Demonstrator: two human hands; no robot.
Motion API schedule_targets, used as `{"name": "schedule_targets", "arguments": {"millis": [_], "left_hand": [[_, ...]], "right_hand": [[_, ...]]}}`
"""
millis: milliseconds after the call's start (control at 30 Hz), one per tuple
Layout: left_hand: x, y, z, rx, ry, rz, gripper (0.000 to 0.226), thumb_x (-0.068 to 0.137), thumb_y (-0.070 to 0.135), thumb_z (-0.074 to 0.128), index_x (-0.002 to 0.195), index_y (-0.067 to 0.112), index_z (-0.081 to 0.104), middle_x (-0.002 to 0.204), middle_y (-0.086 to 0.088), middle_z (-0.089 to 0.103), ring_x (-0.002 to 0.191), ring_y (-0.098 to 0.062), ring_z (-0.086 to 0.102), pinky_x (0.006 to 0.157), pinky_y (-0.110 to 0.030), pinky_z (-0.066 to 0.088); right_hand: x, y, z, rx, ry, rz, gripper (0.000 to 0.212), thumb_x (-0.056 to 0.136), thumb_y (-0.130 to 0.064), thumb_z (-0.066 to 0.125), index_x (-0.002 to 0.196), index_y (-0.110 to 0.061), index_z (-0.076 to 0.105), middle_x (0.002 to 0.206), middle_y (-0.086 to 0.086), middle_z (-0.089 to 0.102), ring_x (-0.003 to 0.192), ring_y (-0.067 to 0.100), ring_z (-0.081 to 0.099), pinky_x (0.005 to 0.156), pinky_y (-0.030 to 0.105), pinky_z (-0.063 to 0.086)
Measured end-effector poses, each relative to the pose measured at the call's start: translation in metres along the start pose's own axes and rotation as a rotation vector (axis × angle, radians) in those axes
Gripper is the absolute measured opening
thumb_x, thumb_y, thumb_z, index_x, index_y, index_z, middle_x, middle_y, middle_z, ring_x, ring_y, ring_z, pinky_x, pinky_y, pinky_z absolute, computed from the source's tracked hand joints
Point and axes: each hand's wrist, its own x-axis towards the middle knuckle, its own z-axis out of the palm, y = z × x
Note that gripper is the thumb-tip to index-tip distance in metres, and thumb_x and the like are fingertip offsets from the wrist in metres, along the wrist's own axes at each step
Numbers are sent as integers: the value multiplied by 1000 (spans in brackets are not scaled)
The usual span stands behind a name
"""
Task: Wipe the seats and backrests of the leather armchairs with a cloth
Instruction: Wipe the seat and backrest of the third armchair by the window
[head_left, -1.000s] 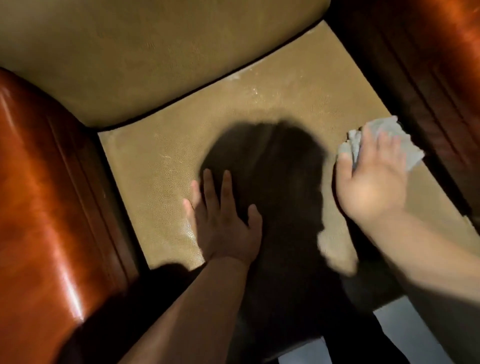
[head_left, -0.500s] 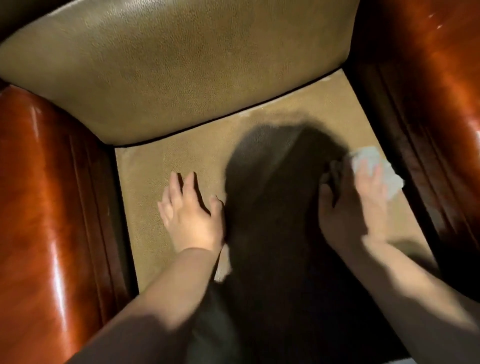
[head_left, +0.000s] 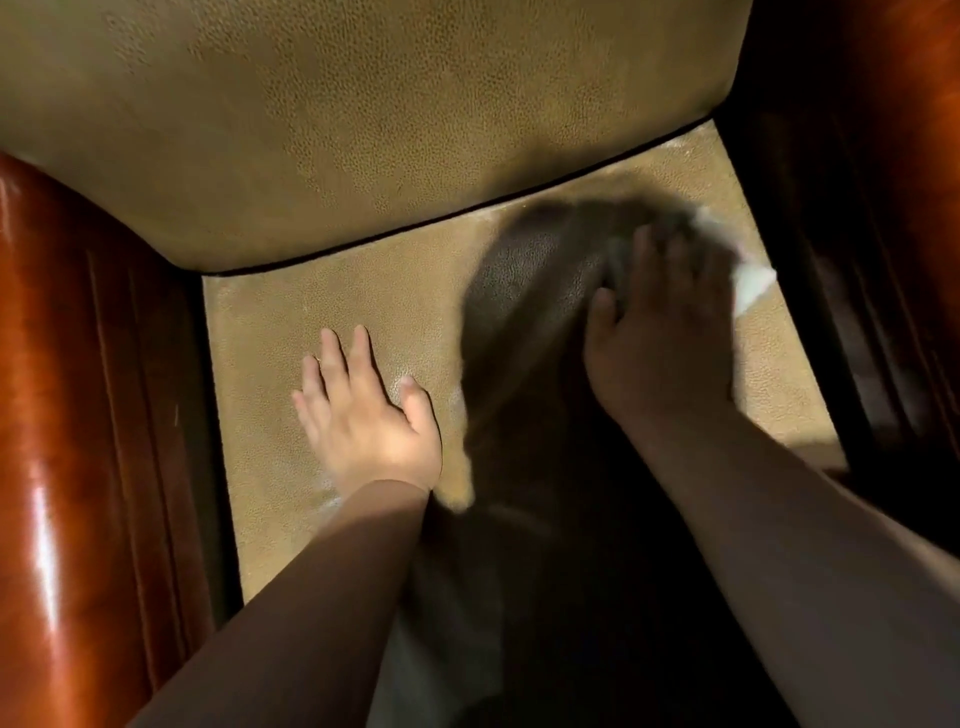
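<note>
The cloth (head_left: 748, 283) is a pale, whitish rag, blurred, lying on the far right part of the seat (head_left: 332, 306) near the right armrest (head_left: 883, 208). Only its right edge shows; the rest is under the right hand (head_left: 660, 332), which lies in shadow with fingers spread flat, pressing the cloth down onto the leather. The left hand (head_left: 363, 415) rests palm down on the seat, fingers straight and slightly apart, holding nothing, well apart from the right hand. The seat is tan, pebbled leather with faint pale streaks near its back corner. A dark seam divides it from the backrest (head_left: 363, 130), of the same tan leather. Glossy reddish-brown armrests flank the seat; the left armrest (head_left: 78, 415) stands beside bare leather left of the left hand. No writing is readable.
</note>
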Motion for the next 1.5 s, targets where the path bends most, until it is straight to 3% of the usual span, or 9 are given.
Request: {"name": "schedule_targets", "arguments": {"millis": [200, 433, 667, 833, 933, 1033, 1167, 1367, 1500], "left_hand": [[0, -1, -2, -14, 24, 21, 71, 93, 43, 43, 161, 20, 41, 170, -7, 32, 157, -36, 26, 127, -58, 19], [9, -10, 13, 77, 32, 21, 70, 92, 48, 47, 155, 18, 50, 162, -14, 45, 147, -45, 43, 120, -64, 30], [18, -2, -16, -63, -135, -31, 86, 84, 64, 32, 157, 22, 48, 167, -9, 38, 154, -38, 30, 126, -55, 21], [70, -12, -32, -130, -60, 0, 75, 89, 57, 38, 153, 19, 50, 161, -13, 43, 149, -34, 34, 127, -53, 21], [78, -18, -14, -3, -88, 19, 73, 93, 51, 34, 160, 24, 40, 171, -7, 29, 157, -34, 22, 129, -59, 11], [74, -19, -5, 20, -64, 34, 73, 93, 50, 33, 161, 24, 39, 171, -5, 31, 157, -34, 24, 128, -58, 13], [77, -24, -8, 19, -94, 49, 71, 95, 49, 35, 162, 24, 36, 172, -5, 28, 158, -34, 22, 129, -57, 13], [76, -25, 1, 47, -55, 47, 65, 100, 35, 55, 160, 20, 37, 170, -8, 31, 156, -38, 25, 126, -60, 17], [77, -27, 4, 41, -58, 45, 65, 100, 36, 55, 160, 19, 38, 170, -9, 32, 155, -39, 26, 127, -60, 16]], "right_hand": [[-40, -19, 2, -44, -249, -951, 64, 97, -48, 46, 157, -25, 43, 169, 4, 30, 157, 29, 21, 127, 49, 19], [39, 15, -18, 19, 33, 27, 55, 102, -41, 43, 148, -12, 44, 158, 22, 37, 142, 42, 37, 118, 53, 28], [-7, -19, -4, -47, -225, -824, 64, 99, -49, 44, 156, -20, 45, 166, 8, 35, 154, 33, 29, 125, 52, 24], [86, 36, -21, 42, -42, -174, 65, 94, -48, 37, 142, -5, 47, 139, 23, 53, 130, 45, 51, 108, 55, 45], [106, 15, -9, -38, 51, 99, 64, 99, -51, 31, 142, -5, 43, 142, 23, 48, 131, 41, 45, 114, 53, 35], [88, -26, 8, -87, 152, -96, 50, 96, -45, 41, 120, -5, 57, 122, 23, 58, 117, 43, 52, 105, 55, 40], [57, -25, 1, 22, -77, -538, 62, 92, -46, 52, 141, -8, 56, 145, 19, 54, 138, 39, 46, 116, 52, 34], [112, 22, -26, 107, 55, 27, 49, 95, -51, 47, 122, -10, 53, 123, 16, 56, 120, 38, 51, 104, 44, 42], [80, -42, 6, 10, 95, -204, 45, 94, -47, 48, 107, -6, 63, 111, 21, 61, 111, 42, 54, 103, 53, 43]]}}
